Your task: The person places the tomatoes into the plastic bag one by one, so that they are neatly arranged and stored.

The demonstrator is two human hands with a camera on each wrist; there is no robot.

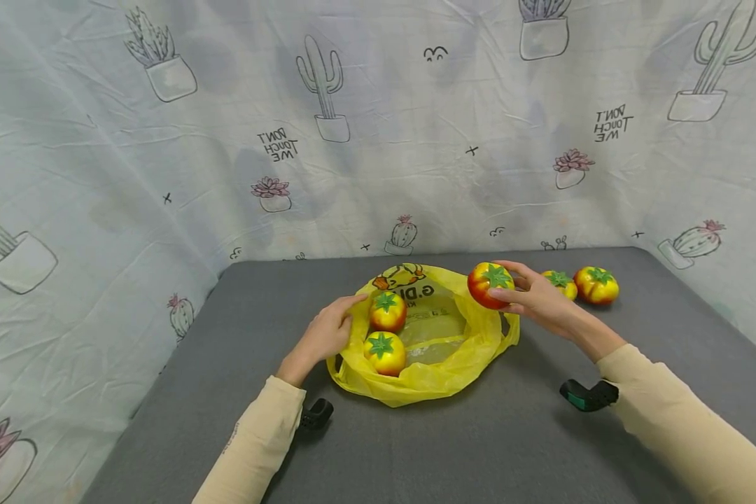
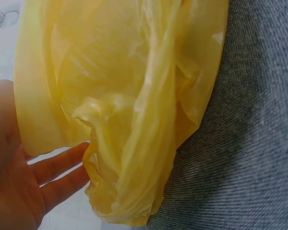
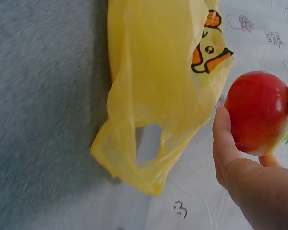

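A yellow plastic bag [image 1: 441, 385] lies with its mouth spread on the table. Inside, on its left side, are two red-and-yellow tomatoes with green star-shaped tops, one tomato [image 1: 387, 312] behind the other tomato [image 1: 386, 354]. My left hand [image 1: 325, 332] holds the bag's left rim; in the left wrist view, the yellow plastic hides part of its fingers [image 2: 62, 165]. Above the bag's right rim, my right hand [image 1: 537, 297] grips another tomato [image 1: 488, 283] between thumb and fingers. The right wrist view shows this tomato's smooth red side [image 3: 259, 112].
Right of the bag, two more tomatoes sit side by side: one tomato [image 1: 597, 285] in plain sight, the other tomato [image 1: 562, 283] partly behind my right hand. Under everything is a grey table [image 1: 416, 455]. A cactus-print white cloth [image 1: 378, 175] hangs behind it.
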